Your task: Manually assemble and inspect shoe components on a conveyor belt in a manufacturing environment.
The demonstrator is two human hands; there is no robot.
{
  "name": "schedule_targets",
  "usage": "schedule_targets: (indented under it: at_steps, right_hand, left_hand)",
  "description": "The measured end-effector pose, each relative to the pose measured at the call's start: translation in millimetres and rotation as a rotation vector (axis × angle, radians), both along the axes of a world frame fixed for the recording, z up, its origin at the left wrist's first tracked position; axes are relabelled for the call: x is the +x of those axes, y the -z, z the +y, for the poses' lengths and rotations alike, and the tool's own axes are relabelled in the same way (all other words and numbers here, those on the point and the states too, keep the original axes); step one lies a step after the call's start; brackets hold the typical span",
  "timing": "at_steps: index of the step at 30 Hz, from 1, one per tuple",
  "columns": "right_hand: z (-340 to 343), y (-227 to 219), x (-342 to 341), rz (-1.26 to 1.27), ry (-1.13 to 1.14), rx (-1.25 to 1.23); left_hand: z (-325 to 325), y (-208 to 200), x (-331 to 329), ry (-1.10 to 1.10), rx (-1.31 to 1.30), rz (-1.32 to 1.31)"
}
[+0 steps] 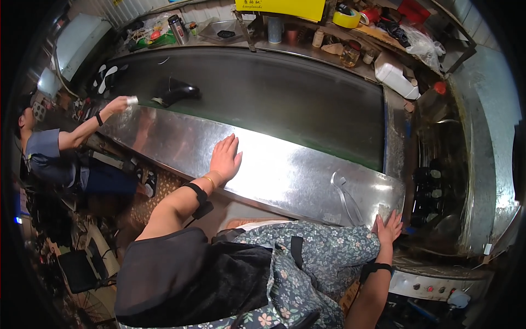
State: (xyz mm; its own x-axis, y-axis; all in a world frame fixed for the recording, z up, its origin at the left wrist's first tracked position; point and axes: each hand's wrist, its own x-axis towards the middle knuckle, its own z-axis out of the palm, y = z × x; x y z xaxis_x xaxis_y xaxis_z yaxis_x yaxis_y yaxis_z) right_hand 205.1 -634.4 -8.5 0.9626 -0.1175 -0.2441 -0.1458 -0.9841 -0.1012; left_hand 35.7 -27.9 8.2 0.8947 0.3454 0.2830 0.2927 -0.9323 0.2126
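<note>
My left hand (226,159) lies flat on the shiny metal worktop (274,159), fingers stretched out and nothing in them. At the worktop's right end my right hand (389,227) rests by the edge, fingers spread and holding nothing. Just left of it lies a thin, curved, pale tool or strip (346,197); I cannot make out its kind. Beyond the worktop runs a dark conveyor belt (285,104). A glossy black shoe (183,92) lies on the belt, left of centre, well out of reach of both hands.
At the left a co-worker's hand (118,105) holds a small white thing over the belt. White shoe-sole-shaped pieces (108,77) lie at the belt's far left. A cluttered shelf with a yellow tape roll (346,20) and white jug (394,75) runs behind. Dark shoe-like items (427,186) stand right.
</note>
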Motion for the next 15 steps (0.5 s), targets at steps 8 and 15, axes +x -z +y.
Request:
schedule_targets:
  at_steps: [8, 15]
  right_hand:
    - [-5, 6, -2, -0.010, -0.014, -0.014]
    - [-5, 2, -3, -0.040, -0.013, -0.006]
  left_hand:
    - [109, 2, 30, -0.236, -0.110, -0.359]
    - [267, -1, 90, -0.812, -0.551, -0.195]
